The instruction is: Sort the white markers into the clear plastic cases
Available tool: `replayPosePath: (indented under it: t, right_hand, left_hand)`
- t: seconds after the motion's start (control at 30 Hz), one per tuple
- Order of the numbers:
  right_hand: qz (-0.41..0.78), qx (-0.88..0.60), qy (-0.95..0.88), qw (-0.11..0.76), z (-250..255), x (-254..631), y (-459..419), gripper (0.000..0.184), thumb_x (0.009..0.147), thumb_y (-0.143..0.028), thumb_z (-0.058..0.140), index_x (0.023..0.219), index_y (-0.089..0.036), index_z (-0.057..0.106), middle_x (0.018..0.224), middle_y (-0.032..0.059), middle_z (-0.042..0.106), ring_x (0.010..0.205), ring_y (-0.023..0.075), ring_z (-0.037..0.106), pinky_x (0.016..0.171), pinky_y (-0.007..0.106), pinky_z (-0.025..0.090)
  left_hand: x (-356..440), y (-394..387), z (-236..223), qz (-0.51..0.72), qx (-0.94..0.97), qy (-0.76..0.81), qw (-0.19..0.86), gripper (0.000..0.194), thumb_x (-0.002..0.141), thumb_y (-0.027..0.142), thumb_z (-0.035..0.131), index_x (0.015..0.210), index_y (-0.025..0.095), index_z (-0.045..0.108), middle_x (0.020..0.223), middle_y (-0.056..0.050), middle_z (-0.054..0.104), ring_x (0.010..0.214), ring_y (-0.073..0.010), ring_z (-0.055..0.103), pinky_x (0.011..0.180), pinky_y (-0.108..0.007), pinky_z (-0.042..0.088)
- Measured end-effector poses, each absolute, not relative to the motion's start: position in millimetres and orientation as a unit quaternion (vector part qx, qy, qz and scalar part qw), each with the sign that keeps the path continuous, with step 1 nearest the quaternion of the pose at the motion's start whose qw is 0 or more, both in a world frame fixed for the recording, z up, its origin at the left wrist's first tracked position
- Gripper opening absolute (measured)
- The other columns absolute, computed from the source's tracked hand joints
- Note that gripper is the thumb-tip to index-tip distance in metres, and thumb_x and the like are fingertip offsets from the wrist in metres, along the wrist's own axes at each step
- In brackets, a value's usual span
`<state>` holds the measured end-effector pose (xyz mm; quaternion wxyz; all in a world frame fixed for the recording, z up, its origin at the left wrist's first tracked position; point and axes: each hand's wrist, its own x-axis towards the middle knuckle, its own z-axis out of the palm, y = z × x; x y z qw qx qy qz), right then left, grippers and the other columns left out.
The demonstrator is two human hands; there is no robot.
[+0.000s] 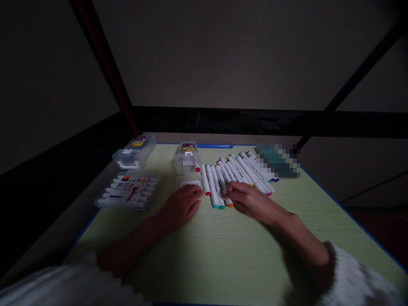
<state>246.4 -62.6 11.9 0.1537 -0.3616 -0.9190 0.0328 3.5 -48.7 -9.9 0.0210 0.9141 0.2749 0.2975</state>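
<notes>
Toward the middle of the table, my left hand [183,205] rests with its fingers loosely bent and the thumb a little apart. It overlaps the near edge of a clear plastic case [188,163], whose lid lies open toward me; I see nothing held in it. A single red-tipped marker [196,167] is inside that case. My right hand [250,199] reaches over a row of white markers [236,170] with coloured ends. Its thumb and fingertips are closed at an orange-ended marker [227,197], partly hiding it. A red-ended marker [205,180] lies nearest my left fingertips.
To the left lies a clear case filled with markers [127,191], and behind it stands another clear case [135,153]. A blurred-out flat object [277,160] lies at the back right. The light green table [216,255] has a blue edge; a wall rises behind it.
</notes>
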Motion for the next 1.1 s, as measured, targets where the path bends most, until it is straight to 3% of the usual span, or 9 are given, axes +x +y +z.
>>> replayPosePath:
  t: [0.37,0.6,0.87,1.1]
  right_hand:
    - [0.143,-0.346,-0.892,0.253,9.3,248.0,-60.5,0.022,0.089,-0.013,0.039,0.101,-0.018,0.057,0.116,0.0099,0.056,0.107,0.0174,0.055,0.088,0.036,0.048]
    - [0.171,-0.364,-0.876,0.267,11.2,245.0,-61.7,0.020,0.090,-0.015,0.040,0.104,-0.016,0.054,0.116,0.0107,0.059,0.107,0.0167,0.056,0.090,0.035,0.048]
    - [0.133,-0.362,-0.877,0.286,7.2,245.6,-60.3,0.032,0.090,-0.016,0.040,0.119,-0.018,0.053,0.120,0.0100,0.058,0.114,0.0195,0.052,0.096,0.040,0.046]
    - [0.115,-0.355,-0.870,0.321,8.8,243.0,-62.7,0.032,0.091,-0.018,0.038,0.118,-0.017,0.055,0.118,0.0114,0.059,0.111,0.0201,0.054,0.093,0.041,0.048]
  left_hand:
    - [2.2,-50.1,-11.7,0.291,0.917,0.273,0.008,0.023,0.082,0.012,0.045,0.101,0.014,0.057,0.101,-0.010,0.059,0.092,-0.0185,0.057,0.079,-0.030,0.050]
    - [2.7,-51.1,-11.2,0.293,0.916,0.273,0.023,0.023,0.082,0.010,0.045,0.102,0.013,0.056,0.101,-0.010,0.059,0.094,-0.0187,0.057,0.081,-0.031,0.050]
    - [3.0,-50.8,-10.4,0.281,0.918,0.277,0.027,0.024,0.082,0.011,0.043,0.102,0.013,0.056,0.101,-0.010,0.059,0.094,-0.0185,0.057,0.081,-0.031,0.050]
    - [3.0,-52.3,-9.0,0.290,0.918,0.272,0.006,0.026,0.082,0.009,0.043,0.103,0.014,0.056,0.102,-0.011,0.059,0.095,-0.0192,0.057,0.082,-0.033,0.050]
